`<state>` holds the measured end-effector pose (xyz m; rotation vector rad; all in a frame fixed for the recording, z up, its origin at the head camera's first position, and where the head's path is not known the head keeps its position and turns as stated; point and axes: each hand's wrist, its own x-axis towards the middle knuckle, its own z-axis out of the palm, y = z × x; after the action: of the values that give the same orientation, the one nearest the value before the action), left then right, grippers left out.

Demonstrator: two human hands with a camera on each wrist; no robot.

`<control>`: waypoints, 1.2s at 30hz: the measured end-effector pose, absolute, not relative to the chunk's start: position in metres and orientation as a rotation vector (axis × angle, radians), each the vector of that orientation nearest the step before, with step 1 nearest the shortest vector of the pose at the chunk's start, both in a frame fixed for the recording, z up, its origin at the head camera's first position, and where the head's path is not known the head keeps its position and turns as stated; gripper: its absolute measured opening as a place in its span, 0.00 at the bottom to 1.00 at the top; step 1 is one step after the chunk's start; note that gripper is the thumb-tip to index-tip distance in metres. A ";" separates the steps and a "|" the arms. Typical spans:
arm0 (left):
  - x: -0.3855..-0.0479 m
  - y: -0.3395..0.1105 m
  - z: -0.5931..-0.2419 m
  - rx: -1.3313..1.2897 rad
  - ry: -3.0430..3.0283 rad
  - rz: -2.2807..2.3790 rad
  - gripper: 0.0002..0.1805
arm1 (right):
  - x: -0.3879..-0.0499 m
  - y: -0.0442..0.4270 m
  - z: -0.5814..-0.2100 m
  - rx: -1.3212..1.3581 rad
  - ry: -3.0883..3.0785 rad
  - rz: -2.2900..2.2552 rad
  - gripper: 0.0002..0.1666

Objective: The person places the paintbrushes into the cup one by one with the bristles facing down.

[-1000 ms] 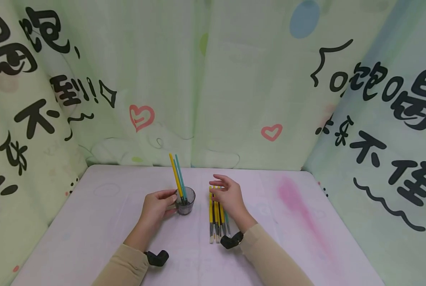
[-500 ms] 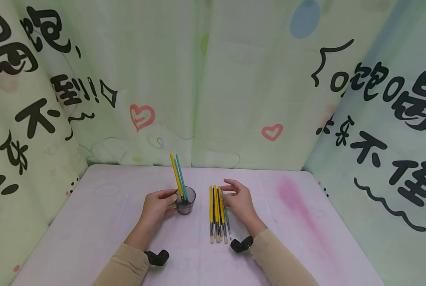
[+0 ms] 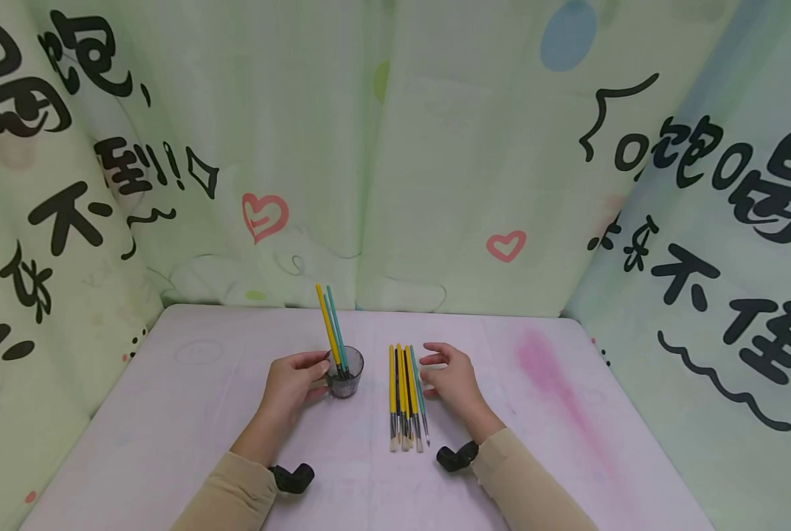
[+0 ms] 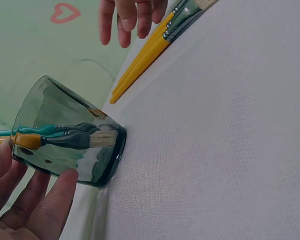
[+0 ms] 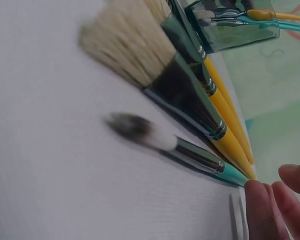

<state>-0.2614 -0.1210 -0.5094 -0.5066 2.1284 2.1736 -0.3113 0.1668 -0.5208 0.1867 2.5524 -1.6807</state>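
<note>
A dark glass cup (image 3: 352, 385) stands upright on the table, with a yellow brush (image 3: 327, 318) and teal brushes (image 3: 336, 328) leaning in it, bristles down. My left hand (image 3: 291, 385) holds the cup's left side, thumb and fingers around the glass (image 4: 65, 115). Right of the cup lies a row of yellow-handled brushes (image 3: 392, 376), bristles toward me, with a teal brush (image 3: 419, 387) at its right end. My right hand (image 3: 454, 380) is just right of that brush, fingers loosely bent and holding nothing; whether a fingertip touches the teal handle (image 5: 232, 174), I cannot tell.
The pale pink table (image 3: 223, 420) has a darker pink streak (image 3: 561, 391) on its right side. Light green curtains (image 3: 429, 162) with black writing and hearts hang behind it and at both sides. A black wrist device (image 3: 292, 479) sits at each cuff.
My right hand has moved right and slightly toward me, off the row of brushes, uncovering their handle ends. The left hand and the cup stay in place.
</note>
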 end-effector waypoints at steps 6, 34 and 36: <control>-0.261 -0.121 -0.509 -0.502 2.132 2.169 0.16 | -0.311 0.165 -0.520 0.259 2.557 -1.575 0.35; -0.261 -0.122 -0.508 -0.501 2.131 2.171 0.16 | -0.314 0.157 -0.518 0.183 2.728 -1.244 0.35; -0.261 -0.122 -0.507 -0.503 2.131 2.171 0.16 | -0.315 0.156 -0.516 0.197 2.732 -1.206 0.34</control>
<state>-0.2612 -0.1222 -0.5074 -0.5025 2.1308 2.1711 -0.3148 0.1560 -0.5159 0.1966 2.7316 -1.2057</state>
